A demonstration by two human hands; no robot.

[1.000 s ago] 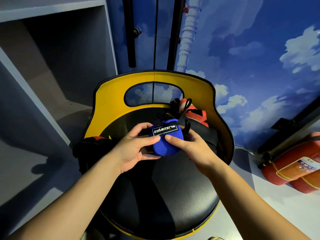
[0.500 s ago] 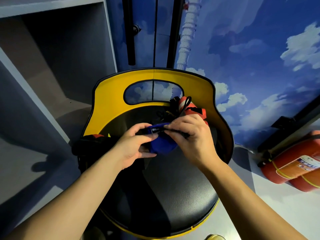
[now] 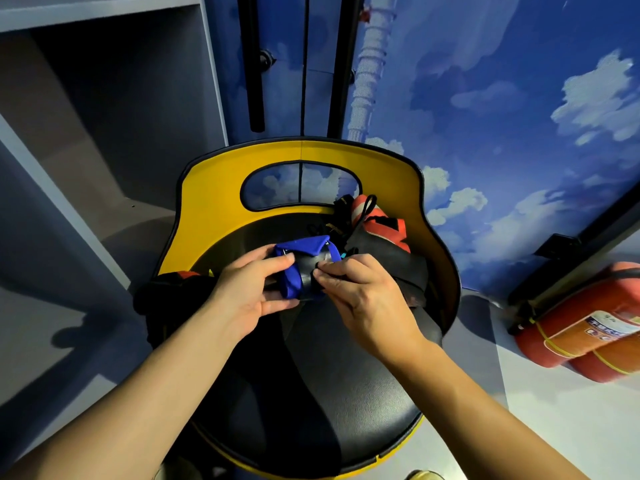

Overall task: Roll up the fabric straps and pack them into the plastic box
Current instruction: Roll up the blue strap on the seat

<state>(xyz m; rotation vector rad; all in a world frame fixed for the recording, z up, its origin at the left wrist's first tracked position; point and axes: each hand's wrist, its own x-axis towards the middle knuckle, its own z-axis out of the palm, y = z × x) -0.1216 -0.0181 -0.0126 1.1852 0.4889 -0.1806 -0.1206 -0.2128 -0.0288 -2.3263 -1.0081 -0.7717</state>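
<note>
A blue fabric strap (image 3: 300, 255) with a black inner face is held above the black seat of a yellow chair (image 3: 207, 209). My left hand (image 3: 249, 292) grips its left side, thumb on top and fingers underneath. My right hand (image 3: 360, 292) pinches the strap's black part at the right. A flap of blue fabric stands folded over the top. Behind my hands, orange and black straps (image 3: 377, 223) lie piled against the chair back. A dark bundle with some orange (image 3: 173, 289) sits at the seat's left edge. No plastic box is in view.
Two red fire extinguishers (image 3: 581, 327) lie on the floor at the right. A grey open shelf unit (image 3: 104, 133) stands at the left. A blue wall painted with clouds (image 3: 502, 116) rises behind the chair.
The strap has been turned and partly opened: its logo patch is out of sight and its black inner face shows. My right hand moved from on top of it to pinching its right side.
</note>
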